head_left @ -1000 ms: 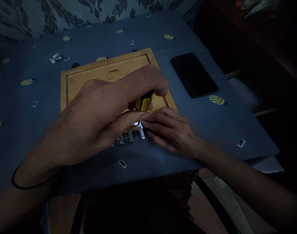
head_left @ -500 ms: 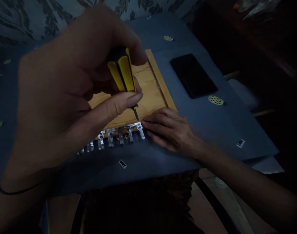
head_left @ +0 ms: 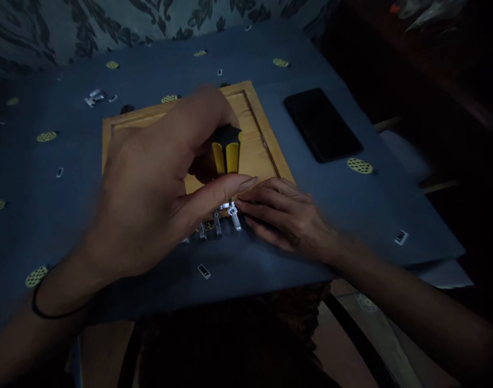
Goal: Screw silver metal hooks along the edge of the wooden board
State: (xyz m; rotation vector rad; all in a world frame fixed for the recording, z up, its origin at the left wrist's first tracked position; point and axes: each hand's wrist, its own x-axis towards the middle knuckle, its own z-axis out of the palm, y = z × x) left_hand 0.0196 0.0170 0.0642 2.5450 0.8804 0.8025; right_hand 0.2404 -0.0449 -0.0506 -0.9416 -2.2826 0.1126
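A yellow-and-black screwdriver (head_left: 227, 156) stands nearly upright in my left hand (head_left: 149, 188), whose fingers and thumb close round its handle. Its tip meets the rightmost metal hook (head_left: 235, 218), over the screw spot. Several such hooks line the front edge of a framed wooden board (head_left: 270, 145); my left hand hides part of the row and much of the board. My right hand (head_left: 286, 215) grips the board's front right corner, fingers together on top and thumb at the near side, beside that last hook. Its fingertips touch the end of the metal row.
A dark phone (head_left: 322, 125) lies right of the board. Small metal pieces (head_left: 95, 97) lie at the back left. The blue patterned cloth (head_left: 157, 296) covers the table, whose near edge borders my lap. A patterned wall (head_left: 109, 27) rises behind.
My left hand has come down and to the right with the screwdriver, bringing its tip from just above the last hook onto it. My right hand has stayed in place.
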